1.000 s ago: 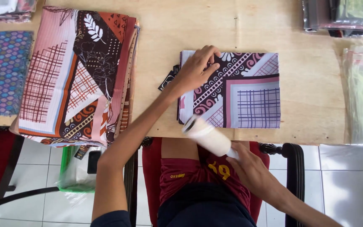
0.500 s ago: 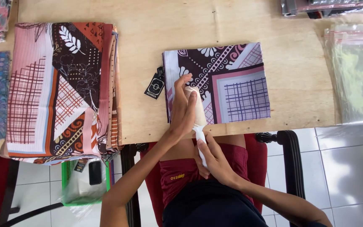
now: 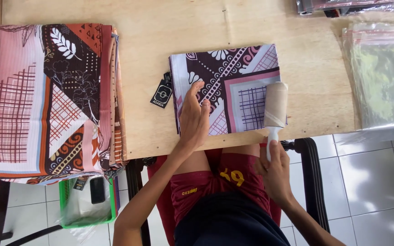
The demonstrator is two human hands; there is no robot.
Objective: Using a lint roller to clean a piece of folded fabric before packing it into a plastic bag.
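Left hand [image 3: 194, 116] spread flat on the folded patterned cloth [image 3: 229, 86], right hand [image 3: 277, 168] gripping the lint roller [image 3: 275, 107] — long, even strokes likely work best.

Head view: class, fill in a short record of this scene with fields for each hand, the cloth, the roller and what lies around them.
left hand: left hand flat on the folded patterned cloth, fingers spread
right hand: right hand grips the white handle of the lint roller
roller: lies on the cloth's right edge
tag: black hang tag at the cloth's left side
surface: wooden table
nearby: stack of folded cloths to the left; clear plastic bags to the right
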